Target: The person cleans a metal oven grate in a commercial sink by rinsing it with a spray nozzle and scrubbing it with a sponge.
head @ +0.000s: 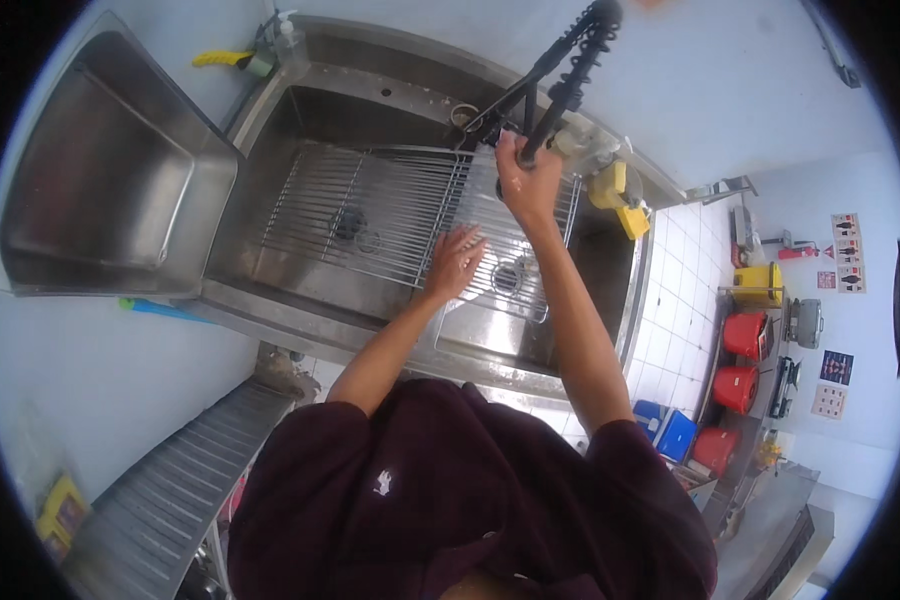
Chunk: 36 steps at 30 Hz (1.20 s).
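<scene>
My right hand grips the black pre-rinse spray handle at the end of a coiled hose, over the right side of the steel sink. Below it, my left hand rests with its fingers extended on a clear plastic piece and a wire rack. The rack spans much of the sink, above two drains. Whether part of the clear plastic lies under the rack's wires is hard to tell. The spray nozzle is mostly hidden by my right hand.
A deep steel pan leans at the sink's left. Yellow sponges sit at the right rim. A pump bottle and a yellow-handled brush are at the back left corner. Red tubs stand far right; a ribbed steel shelf lower left.
</scene>
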Each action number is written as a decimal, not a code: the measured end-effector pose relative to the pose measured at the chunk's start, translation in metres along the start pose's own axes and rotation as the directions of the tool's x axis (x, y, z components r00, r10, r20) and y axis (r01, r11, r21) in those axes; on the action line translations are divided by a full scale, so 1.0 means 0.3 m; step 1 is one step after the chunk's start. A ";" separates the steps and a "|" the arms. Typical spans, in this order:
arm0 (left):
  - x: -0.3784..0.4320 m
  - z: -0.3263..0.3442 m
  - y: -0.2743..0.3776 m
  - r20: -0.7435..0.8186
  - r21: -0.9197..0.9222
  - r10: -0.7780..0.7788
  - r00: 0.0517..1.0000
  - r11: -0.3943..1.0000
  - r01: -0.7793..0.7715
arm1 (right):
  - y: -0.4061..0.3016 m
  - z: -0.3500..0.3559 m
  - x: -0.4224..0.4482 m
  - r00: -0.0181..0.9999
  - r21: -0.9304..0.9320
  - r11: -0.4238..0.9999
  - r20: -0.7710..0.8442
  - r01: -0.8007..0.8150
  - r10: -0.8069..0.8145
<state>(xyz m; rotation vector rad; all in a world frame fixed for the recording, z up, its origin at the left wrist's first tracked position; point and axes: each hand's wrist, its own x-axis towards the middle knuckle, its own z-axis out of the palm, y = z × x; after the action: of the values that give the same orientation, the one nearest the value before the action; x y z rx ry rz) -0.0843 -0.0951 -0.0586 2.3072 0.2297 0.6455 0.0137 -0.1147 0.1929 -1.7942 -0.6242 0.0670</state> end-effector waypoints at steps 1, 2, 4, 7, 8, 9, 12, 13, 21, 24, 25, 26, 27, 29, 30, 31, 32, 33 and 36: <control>0.018 -0.004 0.003 -0.017 -0.198 0.061 0.998 0.978 -0.063 | 0.005 0.008 -0.001 0.997 -0.122 0.990 -0.011 0.068 -0.070; 0.054 -0.018 -0.017 -0.013 -0.261 0.063 0.998 0.963 -0.064 | 0.042 0.018 0.002 0.998 0.058 0.997 0.010 -0.056 0.055; 0.095 -0.058 -0.090 0.103 -0.277 0.086 0.991 0.959 -0.054 | 0.016 0.024 -0.015 1.000 -0.001 1.000 0.002 0.009 -0.009; 0.139 -0.089 -0.119 0.276 -0.276 0.168 0.946 0.957 -0.090 | 0.035 0.008 -0.003 0.999 -0.066 0.997 0.023 0.027 -0.025; 0.141 -0.091 -0.125 0.275 -0.271 0.231 0.933 0.950 -0.156 | 0.049 0.000 0.001 0.998 -0.074 0.997 0.058 -0.015 0.019; 0.142 -0.095 -0.130 0.276 -0.267 0.293 0.915 0.938 -0.220 | 0.045 0.001 -0.004 0.998 -0.074 0.997 0.056 -0.018 0.022; 0.137 -0.113 -0.139 0.262 -0.302 0.294 0.919 0.930 -0.211 | 0.035 -0.008 -0.019 0.996 -0.111 0.990 -0.021 0.085 -0.088; 0.133 -0.114 -0.132 0.267 -0.304 0.295 0.917 0.929 -0.210 | 0.037 -0.026 -0.019 0.997 -0.103 0.993 -0.034 0.060 -0.064; 0.127 -0.090 -0.082 0.160 -0.287 0.137 0.978 0.954 -0.087 | 0.047 0.035 -0.042 0.994 0.034 0.994 0.038 -0.102 0.101; 0.125 -0.092 -0.062 0.117 -0.315 0.115 0.986 0.946 -0.073 | 0.056 0.023 -0.036 0.999 -0.033 0.999 0.013 -0.030 0.031; 0.127 -0.092 -0.064 0.115 -0.314 0.114 0.987 0.947 -0.073 | 0.059 0.027 -0.034 0.999 -0.033 0.999 0.015 -0.029 0.029; 0.130 -0.092 -0.067 0.149 -0.292 0.093 0.984 0.955 -0.046 | 0.064 0.031 -0.031 0.999 0.001 0.999 0.030 -0.037 0.037; 0.135 -0.093 -0.062 0.185 -0.272 0.074 0.980 0.962 -0.021 | 0.072 0.030 -0.028 0.998 0.032 0.998 0.041 -0.048 0.047; 0.134 -0.091 -0.044 0.175 -0.271 0.074 0.982 0.962 -0.025 | 0.085 0.001 -0.022 0.999 0.007 1.000 0.037 -0.026 0.026; 0.130 -0.086 -0.044 0.162 -0.265 0.069 0.984 0.964 -0.024 | 0.078 -0.007 -0.020 0.999 -0.014 1.000 0.042 -0.004 0.005; 0.128 -0.081 -0.045 0.163 -0.267 0.069 0.984 0.963 -0.024 | 0.071 -0.014 -0.023 0.999 -0.016 1.000 0.041 -0.005 0.006; 0.125 -0.075 -0.047 0.174 -0.273 0.056 0.983 0.962 -0.007 | 0.064 -0.025 -0.028 0.999 -0.065 0.998 0.029 -0.012 0.014; 0.118 -0.064 -0.062 0.183 -0.277 0.042 0.982 0.961 0.011 | 0.050 -0.028 -0.031 1.000 -0.113 0.993 0.020 -0.016 0.019; 0.121 -0.043 -0.111 0.189 -0.401 0.062 0.980 0.916 0.019 | 0.045 0.007 -0.039 0.997 0.000 0.998 0.033 -0.064 0.064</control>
<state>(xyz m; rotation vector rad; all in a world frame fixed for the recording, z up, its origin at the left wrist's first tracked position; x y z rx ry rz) -0.0592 -0.0510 -0.0597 1.9578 -0.0241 0.4205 0.0081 -0.1204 0.1770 -1.8156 -0.5901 0.1402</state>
